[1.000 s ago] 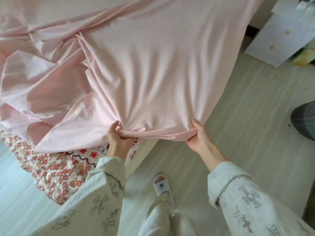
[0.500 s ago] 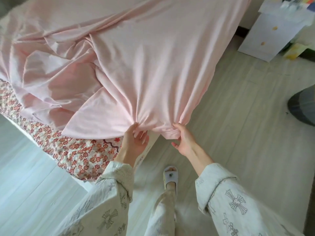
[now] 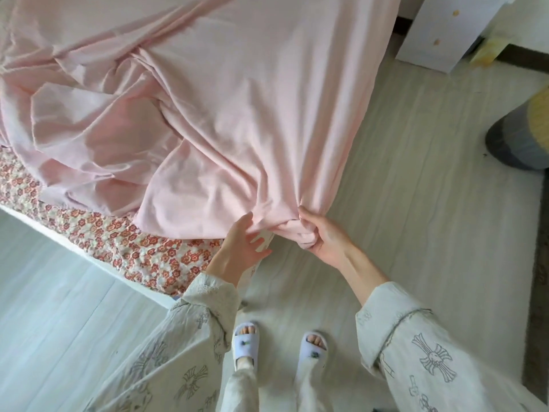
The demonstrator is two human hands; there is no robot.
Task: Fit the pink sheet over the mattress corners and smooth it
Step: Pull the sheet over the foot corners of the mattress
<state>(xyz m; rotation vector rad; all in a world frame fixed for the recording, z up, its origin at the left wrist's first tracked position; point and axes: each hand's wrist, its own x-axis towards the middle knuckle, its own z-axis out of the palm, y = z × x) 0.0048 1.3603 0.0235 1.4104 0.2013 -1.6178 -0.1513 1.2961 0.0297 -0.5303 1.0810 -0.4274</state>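
Floral-covered mattress [image 3: 142, 248] under a rumpled pink sheet [image 3: 237, 114], on a pale wood floor [image 3: 416, 203]

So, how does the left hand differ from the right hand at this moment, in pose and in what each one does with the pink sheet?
The right hand has curled fingers and grips a bunched corner of the pink sheet; the left hand has straight, spread fingers and only touches the sheet's edge. The right hand is over the floor, off the bed's corner; the left hand is at the corner, beside the floral mattress cover. Both wear the same patterned sleeves and meet the sheet at this corner.
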